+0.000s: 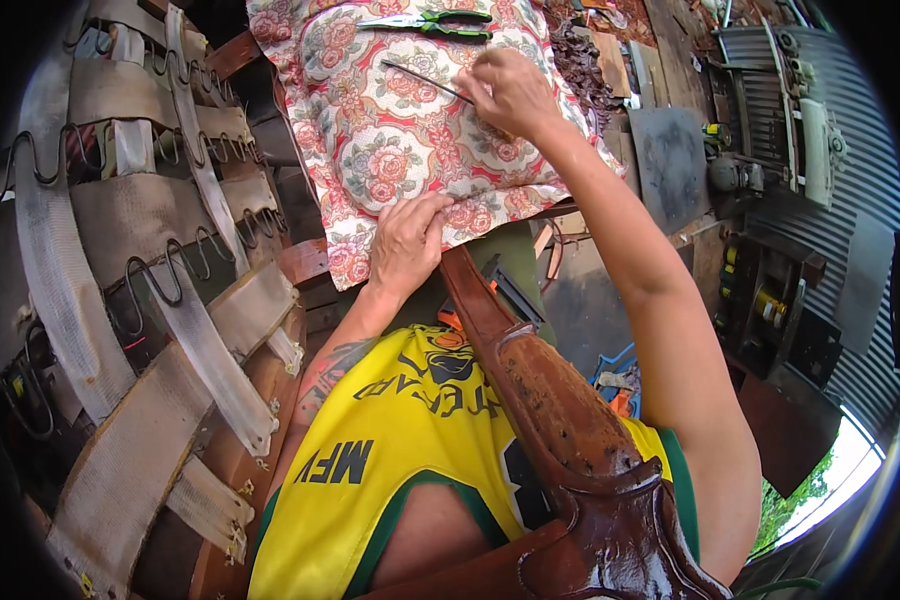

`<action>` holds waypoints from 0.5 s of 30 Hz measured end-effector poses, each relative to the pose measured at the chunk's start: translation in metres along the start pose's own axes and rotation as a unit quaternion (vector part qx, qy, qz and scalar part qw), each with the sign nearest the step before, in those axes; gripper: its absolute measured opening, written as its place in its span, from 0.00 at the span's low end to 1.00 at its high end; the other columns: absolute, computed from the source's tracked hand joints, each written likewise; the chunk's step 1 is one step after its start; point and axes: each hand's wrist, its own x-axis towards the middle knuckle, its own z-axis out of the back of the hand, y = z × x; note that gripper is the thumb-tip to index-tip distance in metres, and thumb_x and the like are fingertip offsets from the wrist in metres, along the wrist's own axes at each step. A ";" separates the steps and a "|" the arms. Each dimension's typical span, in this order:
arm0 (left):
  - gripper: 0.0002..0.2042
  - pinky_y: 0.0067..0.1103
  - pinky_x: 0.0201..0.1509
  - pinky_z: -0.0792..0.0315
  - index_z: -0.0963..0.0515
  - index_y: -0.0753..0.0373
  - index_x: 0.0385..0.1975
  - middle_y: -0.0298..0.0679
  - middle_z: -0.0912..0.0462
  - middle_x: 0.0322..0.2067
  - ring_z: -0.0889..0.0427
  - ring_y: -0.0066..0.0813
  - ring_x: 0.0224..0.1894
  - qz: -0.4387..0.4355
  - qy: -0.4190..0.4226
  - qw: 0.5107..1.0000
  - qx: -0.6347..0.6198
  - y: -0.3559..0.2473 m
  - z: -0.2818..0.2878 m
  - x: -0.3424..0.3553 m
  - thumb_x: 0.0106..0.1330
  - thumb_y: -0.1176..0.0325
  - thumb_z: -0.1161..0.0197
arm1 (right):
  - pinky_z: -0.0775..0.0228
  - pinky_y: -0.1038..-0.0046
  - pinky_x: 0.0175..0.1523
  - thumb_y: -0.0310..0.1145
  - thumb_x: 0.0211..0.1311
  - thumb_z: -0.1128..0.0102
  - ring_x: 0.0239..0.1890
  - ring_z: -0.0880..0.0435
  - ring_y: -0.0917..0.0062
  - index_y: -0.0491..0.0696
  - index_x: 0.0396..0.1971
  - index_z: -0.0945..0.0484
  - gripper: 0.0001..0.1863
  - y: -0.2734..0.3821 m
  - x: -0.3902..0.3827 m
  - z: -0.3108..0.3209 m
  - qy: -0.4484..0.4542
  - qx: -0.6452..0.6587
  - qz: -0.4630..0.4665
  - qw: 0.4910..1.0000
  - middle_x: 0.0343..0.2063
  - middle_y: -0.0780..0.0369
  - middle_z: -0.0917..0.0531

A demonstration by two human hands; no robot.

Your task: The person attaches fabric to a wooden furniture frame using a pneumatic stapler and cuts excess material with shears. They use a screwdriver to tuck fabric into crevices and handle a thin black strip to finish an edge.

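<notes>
A padded floral cushion [380, 110] in red, pink and cream lies before me. At its near edge, my left hand [407, 240] is closed on the fabric, fingers on top and thumb by the edge. Over the right part of the cushion, my right hand [512, 92] is slightly blurred, its fingers curled at the near end of a thin dark metal rod [420, 78]. Whether that rod has a handle is hidden by the hand. Long-nosed pliers [430, 22] with green and black grips rest beyond it on the cushion.
A carved reddish-brown wooden frame [550, 390] runs past my body on the right. To the left stands a seat frame with webbing straps [120, 210] and bent wire springs [155, 285]. Dark shelving [770, 290] and corrugated metal sheet [860, 130] are at the right.
</notes>
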 end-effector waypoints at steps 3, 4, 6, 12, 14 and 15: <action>0.10 0.36 0.61 0.24 0.14 0.60 0.50 0.41 0.08 0.49 0.11 0.43 0.54 0.000 -0.015 1.000 0.000 0.002 -0.002 -0.003 0.71 0.74 0.31 | 0.34 0.59 0.73 0.42 0.67 0.30 0.70 0.27 0.57 0.46 0.67 0.28 0.32 -0.022 0.063 -0.023 0.035 -0.053 -0.043 0.997 0.67 0.47 0.28; 0.11 0.36 0.61 0.24 0.14 0.60 0.50 0.41 0.08 0.50 0.11 0.43 0.54 0.007 -0.019 1.000 -0.004 0.003 -0.004 -0.003 0.70 0.74 0.30 | 0.42 0.60 0.84 0.37 0.64 0.29 0.82 0.36 0.53 0.46 0.81 0.38 0.46 -0.026 0.075 -0.029 0.097 -0.074 -0.076 0.990 0.81 0.42 0.37; 0.12 0.36 0.60 0.23 0.15 0.60 0.51 0.41 0.09 0.50 0.11 0.44 0.54 0.027 -0.028 0.999 -0.013 0.003 -0.007 -0.003 0.70 0.73 0.29 | 0.30 0.56 0.71 0.36 0.65 0.30 0.72 0.24 0.48 0.44 0.70 0.29 0.35 -0.029 0.091 -0.032 0.135 -0.015 -0.105 0.985 0.71 0.39 0.26; 0.17 0.38 0.59 0.21 0.18 0.60 0.54 0.43 0.11 0.52 0.12 0.48 0.55 0.056 -0.044 0.997 -0.031 0.006 -0.015 -0.005 0.67 0.72 0.25 | 0.24 0.52 0.64 0.37 0.66 0.33 0.60 0.17 0.45 0.43 0.63 0.24 0.27 -0.017 0.103 0.008 0.263 0.005 -0.210 0.942 0.57 0.41 0.17; 0.19 0.39 0.58 0.20 0.19 0.59 0.56 0.44 0.13 0.53 0.13 0.49 0.55 0.059 -0.050 0.996 -0.041 0.006 -0.019 -0.005 0.66 0.71 0.24 | 0.23 0.57 0.57 0.44 0.68 0.32 0.51 0.15 0.54 0.43 0.54 0.18 0.23 -0.012 0.086 0.027 0.212 0.046 -0.261 0.941 0.48 0.48 0.14; 0.21 0.39 0.58 0.20 0.20 0.58 0.56 0.44 0.15 0.54 0.13 0.50 0.54 0.069 -0.049 0.996 -0.028 0.006 -0.021 -0.004 0.65 0.70 0.23 | 0.22 0.62 0.50 0.50 0.70 0.30 0.43 0.14 0.62 0.44 0.46 0.13 0.22 -0.007 0.073 0.036 0.150 0.082 -0.283 0.944 0.40 0.54 0.12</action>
